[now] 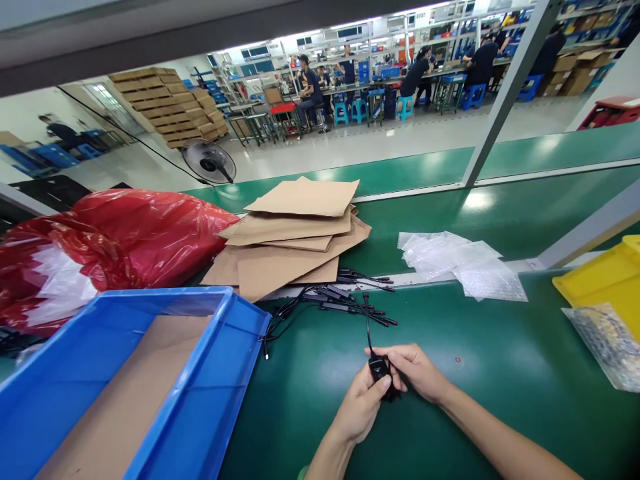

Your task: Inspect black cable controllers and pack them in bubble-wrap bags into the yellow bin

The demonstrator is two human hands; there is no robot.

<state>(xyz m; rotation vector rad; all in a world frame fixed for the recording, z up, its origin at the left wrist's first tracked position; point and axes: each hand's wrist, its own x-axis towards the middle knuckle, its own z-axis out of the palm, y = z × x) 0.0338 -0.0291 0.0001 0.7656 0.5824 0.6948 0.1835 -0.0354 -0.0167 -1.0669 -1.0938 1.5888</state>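
Between my two hands is a black cable (379, 368) with a small black box on it. One end of it stretches up and away to a dark plug (367, 300) over the green table. My left hand (361, 405) grips the box from below, thumb on its face. My right hand (416, 371) pinches the cable at the box's right side, where dark loops bunch under the fingers. Just beyond lies a pile of similar black cables (330, 298), some with slim grey-black boxes.
A blue bin (250, 347) lined with cardboard stands at left, a red plastic bag (150, 233) behind it. Cardboard sheets (300, 230) are stacked at the centre back. Bubble-wrap pouches (460, 260) and a yellow bin (600, 280) lie right. A metal post (510, 93) rises behind; people work farther off.
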